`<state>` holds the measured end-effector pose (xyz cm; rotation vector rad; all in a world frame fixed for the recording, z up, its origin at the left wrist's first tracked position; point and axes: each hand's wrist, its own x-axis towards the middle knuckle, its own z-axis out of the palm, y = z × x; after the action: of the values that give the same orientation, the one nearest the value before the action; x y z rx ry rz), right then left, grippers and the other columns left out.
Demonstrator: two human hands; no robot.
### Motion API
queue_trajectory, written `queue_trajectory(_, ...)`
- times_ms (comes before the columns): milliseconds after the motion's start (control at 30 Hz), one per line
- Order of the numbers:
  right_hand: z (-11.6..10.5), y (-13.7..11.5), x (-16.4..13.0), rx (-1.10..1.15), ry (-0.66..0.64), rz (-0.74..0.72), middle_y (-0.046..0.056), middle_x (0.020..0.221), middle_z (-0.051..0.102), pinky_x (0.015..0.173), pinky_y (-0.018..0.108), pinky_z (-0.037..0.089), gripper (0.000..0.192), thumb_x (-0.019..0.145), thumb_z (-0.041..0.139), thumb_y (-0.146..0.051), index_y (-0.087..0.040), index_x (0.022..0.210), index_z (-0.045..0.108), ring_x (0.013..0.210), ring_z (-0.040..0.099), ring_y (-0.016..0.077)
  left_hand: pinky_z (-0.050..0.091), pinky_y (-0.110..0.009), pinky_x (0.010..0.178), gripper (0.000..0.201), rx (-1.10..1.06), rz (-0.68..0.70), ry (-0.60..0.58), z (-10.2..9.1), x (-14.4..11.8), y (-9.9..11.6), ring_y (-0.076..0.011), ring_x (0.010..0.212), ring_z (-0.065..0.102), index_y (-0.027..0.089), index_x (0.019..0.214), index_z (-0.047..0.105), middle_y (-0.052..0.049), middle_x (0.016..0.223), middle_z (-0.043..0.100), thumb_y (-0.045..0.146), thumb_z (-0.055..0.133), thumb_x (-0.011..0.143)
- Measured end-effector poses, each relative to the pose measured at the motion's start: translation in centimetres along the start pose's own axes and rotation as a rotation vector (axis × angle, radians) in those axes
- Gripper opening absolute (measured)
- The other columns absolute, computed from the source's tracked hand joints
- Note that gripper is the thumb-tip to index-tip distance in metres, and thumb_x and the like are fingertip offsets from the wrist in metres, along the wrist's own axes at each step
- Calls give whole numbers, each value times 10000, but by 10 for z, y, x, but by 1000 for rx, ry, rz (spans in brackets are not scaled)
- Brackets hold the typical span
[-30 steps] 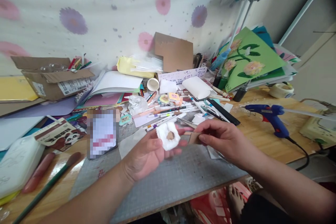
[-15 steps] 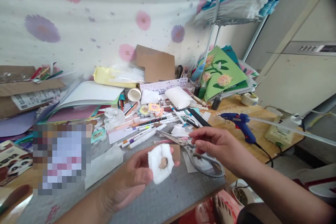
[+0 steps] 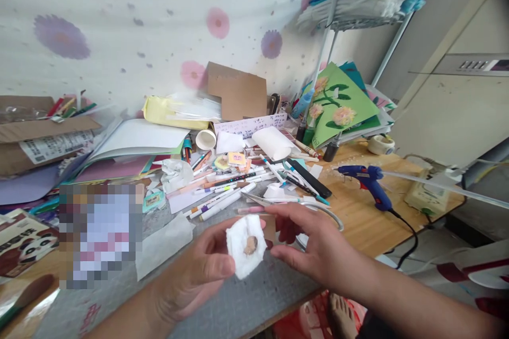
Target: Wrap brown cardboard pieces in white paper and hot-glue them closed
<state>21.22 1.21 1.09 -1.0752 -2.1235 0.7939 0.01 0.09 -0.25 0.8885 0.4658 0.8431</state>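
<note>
My left hand (image 3: 207, 265) is closed around the edge of a white fluffy cotton pad (image 3: 237, 248), with a small brown, dark-edged patch in its middle. A bit of brown cardboard (image 3: 270, 229) shows behind the pad's right side. Close by on the right, my right hand (image 3: 314, 238) has thumb and fingers apart, fingertips at the cardboard; whether they touch it I cannot tell. Beneath and behind that hand lie the grey-handled scissors (image 3: 336, 217), mostly covered by it.
Pens (image 3: 226, 202) and paper scraps crowd the grey cutting mat (image 3: 222, 302). At right, a blue glue gun (image 3: 368, 183) lies on the wooden table. A cardboard box (image 3: 43, 137) and stacked paper (image 3: 139, 140) stand at left. A green flower picture (image 3: 345, 100) leans at the back.
My right hand has come left and down from above the scissors to the cotton pad, its fingers spreading from a near pinch. The left hand keeps holding the pad. The view has shifted slightly.
</note>
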Motion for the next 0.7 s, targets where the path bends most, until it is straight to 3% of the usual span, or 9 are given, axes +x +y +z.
queue_trajectory(100,-28,6,-1,-247,-66,-40,59,1020,629,728,304,479,506,765,653,-324,-243,1240,502,812,593,169,356,-380,984,526,5,9,47,-7,0,1,-289,1105,537,169,1172,617,-105,1211,623,297,725,673)
queue_trajectory(133,-43,11,-4,-379,-105,-48,75,1062,630,774,330,462,392,793,616,-333,-241,1170,563,892,593,202,352,-396,990,511,3,17,72,-9,1,2,-300,1111,535,173,1166,621,-105,1216,620,290,720,679)
queue_trajectory(167,-60,17,-9,-516,-39,-32,83,998,659,777,348,447,267,815,579,-359,-222,1038,631,891,598,224,346,-415,998,496,-2,28,98,-12,1,2,-310,1120,531,183,1166,622,-103,1224,616,279,713,689)
queue_trajectory(233,-95,35,-23,-714,72,187,120,962,677,727,345,437,251,869,481,-341,-183,955,656,843,613,230,335,-444,1009,473,-15,52,141,-14,1,2,-318,1142,518,212,1176,613,-95,1253,597,254,695,711)
queue_trajectory(367,-147,81,-53,-860,11,605,124,763,708,611,358,399,250,809,545,-389,-199,767,702,662,631,239,363,-409,992,513,-43,59,135,-13,2,3,-312,1168,499,214,1217,575,-99,1327,534,239,689,717)
queue_trajectory(433,-157,99,-58,-852,70,739,165,802,711,622,373,408,375,758,578,-489,-153,864,707,683,647,265,382,-392,976,544,-63,62,98,-12,3,4,-315,1176,491,189,1237,557,-111,1332,525,258,689,713)
queue_trajectory(533,-153,115,-52,-762,227,717,180,820,706,638,379,421,468,802,491,-519,-117,945,682,698,657,273,388,-382,974,571,-79,64,60,-11,2,7,-309,1180,486,166,1244,549,-119,1296,553,282,692,704)
queue_trajectory(700,-146,128,-41,-575,301,633,110,568,665,527,368,423,231,758,595,-373,-212,608,668,520,624,253,419,-337,937,580,-75,47,46,-9,1,10,-269,1108,546,135,1210,579,-136,1211,614,282,724,668)
